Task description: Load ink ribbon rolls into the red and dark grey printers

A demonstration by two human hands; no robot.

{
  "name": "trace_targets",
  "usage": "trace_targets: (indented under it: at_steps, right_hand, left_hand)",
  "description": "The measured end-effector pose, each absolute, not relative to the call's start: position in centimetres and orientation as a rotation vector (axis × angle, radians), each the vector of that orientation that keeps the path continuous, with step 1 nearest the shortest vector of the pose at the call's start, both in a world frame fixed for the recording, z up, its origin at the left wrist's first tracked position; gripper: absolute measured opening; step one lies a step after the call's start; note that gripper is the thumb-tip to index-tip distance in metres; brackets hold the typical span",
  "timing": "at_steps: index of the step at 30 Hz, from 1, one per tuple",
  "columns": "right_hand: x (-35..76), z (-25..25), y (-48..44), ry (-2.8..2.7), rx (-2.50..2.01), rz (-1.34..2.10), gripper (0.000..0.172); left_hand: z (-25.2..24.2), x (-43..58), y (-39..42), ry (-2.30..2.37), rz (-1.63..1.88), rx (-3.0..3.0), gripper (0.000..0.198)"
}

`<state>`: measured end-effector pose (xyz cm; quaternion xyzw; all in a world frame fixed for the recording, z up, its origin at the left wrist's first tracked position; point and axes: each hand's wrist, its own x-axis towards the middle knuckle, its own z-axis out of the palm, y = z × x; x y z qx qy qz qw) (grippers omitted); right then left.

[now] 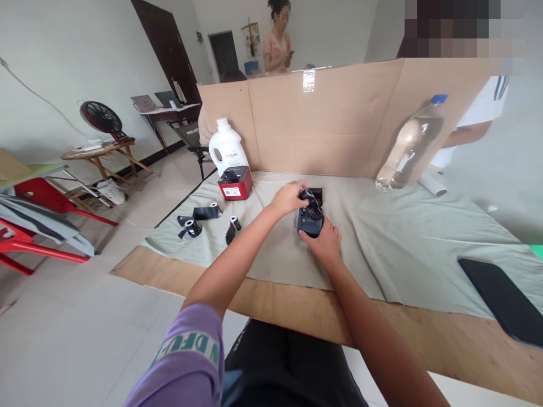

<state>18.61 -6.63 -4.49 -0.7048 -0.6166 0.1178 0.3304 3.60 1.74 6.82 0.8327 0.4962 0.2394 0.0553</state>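
Observation:
A small black printer [311,226] stands on the cloth in front of me, its dark lid [317,194] tipped open at the far side. My right hand [324,238] is closed around its near end, thumb on the left side. My left hand [291,196] is closed at the top left of the printer, fingers on a shiny black paper roll [313,206] that sits in or over the opening. How deep the roll lies is hidden. To the left are more black rolls with white cores: one roll [193,228], another roll [214,210] and a third roll [235,223], with loose strips trailing.
A red and black box-shaped device [235,183] stands before a white jug [227,144]. A cardboard panel [318,124] closes the back. At right are a clear bottle [411,147], a white tube [432,183] and a phone [503,297]. Two people are beyond the panel.

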Motion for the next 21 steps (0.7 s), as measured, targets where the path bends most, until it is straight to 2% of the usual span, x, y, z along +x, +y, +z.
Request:
trace_targets:
  at_steps: [2,4,6,9,14,18,21]
  right_hand:
    - [18.7,-4.5,-6.6,-1.621,-1.842,0.315,0.092]
    - [18.6,-4.5,-6.6,-1.619,-1.841,0.319,0.092]
    - [18.6,-4.4,-6.6,-1.611,-1.844,0.323,0.091]
    - [18.5,-4.3,-6.5,-1.609,-1.848,0.333,0.09]
    - [18.5,-4.3,-6.4,-1.61,-1.854,0.313,0.091]
    - [18.5,-4.3,-6.4,-1.607,-1.857,0.32,0.09]
    - [18.5,-4.4,-6.4,-1.602,-1.856,0.324,0.092]
  left_hand:
    - [6.8,-1.7,0.2,1.664,0.99,2.376,0.03]
    - [6.4,-7.5,-1.4,1.996,1.069,2.149,0.029]
    - [5.5,-12.7,-2.7,2.349,0.973,1.888,0.03]
    - [3.4,-17.5,-4.0,2.504,0.81,1.703,0.025]
    - [0.5,-18.6,-4.9,2.5,0.531,1.585,0.027]
    - [1.1,-17.8,-6.0,2.612,0.699,1.595,0.041]
    - [1.9,-17.0,-6.7,2.574,0.785,1.612,0.039]
